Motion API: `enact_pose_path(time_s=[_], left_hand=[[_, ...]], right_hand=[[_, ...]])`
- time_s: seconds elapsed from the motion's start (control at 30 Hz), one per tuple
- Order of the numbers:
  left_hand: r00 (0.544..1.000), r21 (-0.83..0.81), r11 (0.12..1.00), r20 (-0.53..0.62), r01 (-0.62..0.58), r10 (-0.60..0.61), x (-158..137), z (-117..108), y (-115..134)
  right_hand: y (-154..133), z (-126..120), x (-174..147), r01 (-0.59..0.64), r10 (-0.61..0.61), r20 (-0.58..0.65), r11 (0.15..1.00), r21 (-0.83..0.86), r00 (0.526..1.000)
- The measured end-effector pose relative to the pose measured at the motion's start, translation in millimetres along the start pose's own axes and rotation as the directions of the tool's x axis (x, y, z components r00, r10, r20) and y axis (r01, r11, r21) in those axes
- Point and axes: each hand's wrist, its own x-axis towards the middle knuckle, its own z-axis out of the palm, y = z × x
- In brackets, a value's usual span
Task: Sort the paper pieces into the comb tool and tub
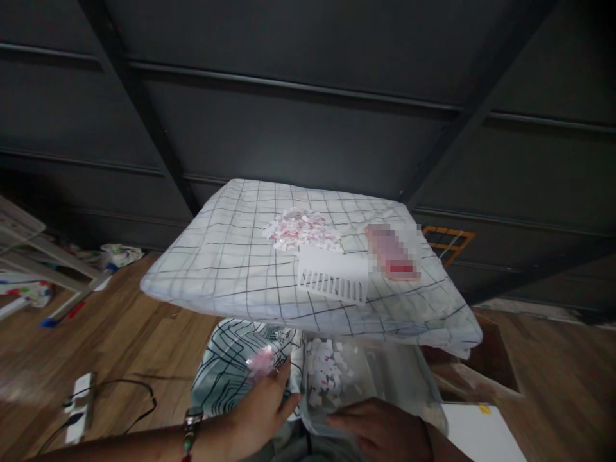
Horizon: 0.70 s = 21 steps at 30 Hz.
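Observation:
My left hand reaches over a green-and-white patterned cloth at my lap, thumb apart from the fingers. Beside its fingertips lies a small shiny pink packet; the fingers touch or nearly touch it without closing round it. My right hand is over the near edge of a clear plastic bin, a finger stretched to the left and nothing visible in its grasp. Inside the bin, many small white paper pieces lie toward the left. The right hand's underside is hidden.
A table with a checked cloth stands ahead. On it are a heap of pink-and-white pieces, a slotted white plastic tray and a partly blurred pink phone-like item. A power strip lies on the floor left; a cardboard box stands right.

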Motion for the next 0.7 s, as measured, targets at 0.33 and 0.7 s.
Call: enact_pose_path(time_s=[0.33,0.7], left_hand=[[0.995,0.113,0.989,0.003,0.095,-0.096,8.3,9.3,-0.1],[0.995,0.185,0.979,0.020,0.088,-0.093,27.5,19.3,-8.7]], right_hand=[[6.7,-5.2,-20.5,-0.088,0.088,-0.019,0.996,-0.011,0.996],[11.0,10.7,-38.3,-0.221,0.207,-0.220,0.975,-0.039,0.953]])
